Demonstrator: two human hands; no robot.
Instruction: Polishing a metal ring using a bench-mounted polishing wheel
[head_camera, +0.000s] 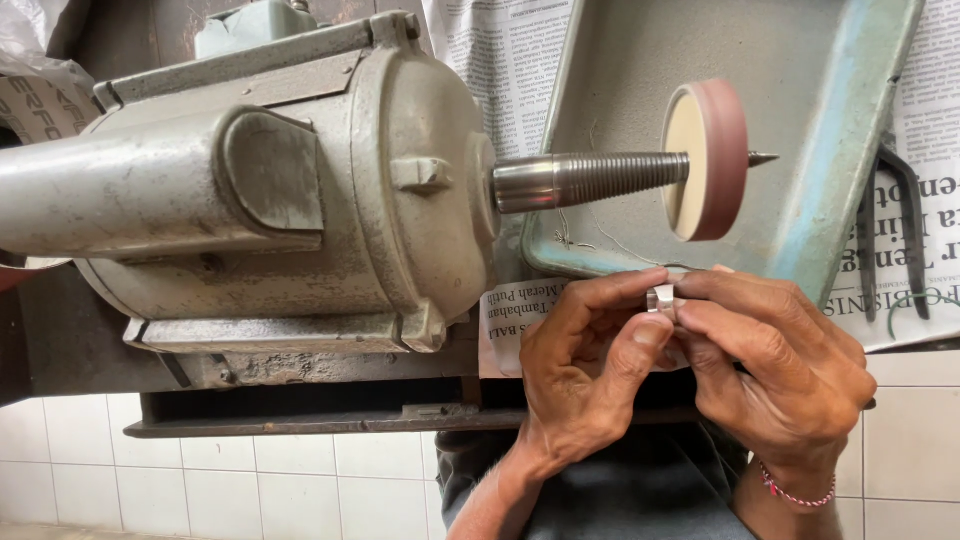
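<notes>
The ring (661, 297), a small silvery metal band, sits pinched between the fingertips of both hands just below the pink wheel (706, 160); the left hand (585, 375) closes its thumb and forefinger on the band's left side, and the right hand (785, 365) curls its fingers tight around the right side, so that only a short bright arc shows between them; both hands are firmly shut on it, with the right one covering most of the band. A red cord bracelet (796, 493) circles the right wrist.

Above the hands, a grey, worn motor housing (270, 190) fills the left half of the view; from its face a tapered threaded spindle (590, 178) runs rightward through the wheel, which is a flat disc with a cream face and a dusty rose rim, and ends in a sharp point beyond it. Behind the wheel stands a grey metal tray (800, 110) tilted upright, its edge painted pale blue; nothing lies between the ring and the wheel's lower rim, though they are apart.

Sheets of printed newspaper (505, 60) cover the wall behind and hang under the tray; a small white printed slip (512, 315) lies just left of the left hand; dark metal tongs (895, 230) hang at the right. White tiles (250, 470) run below the motor's dark base.
</notes>
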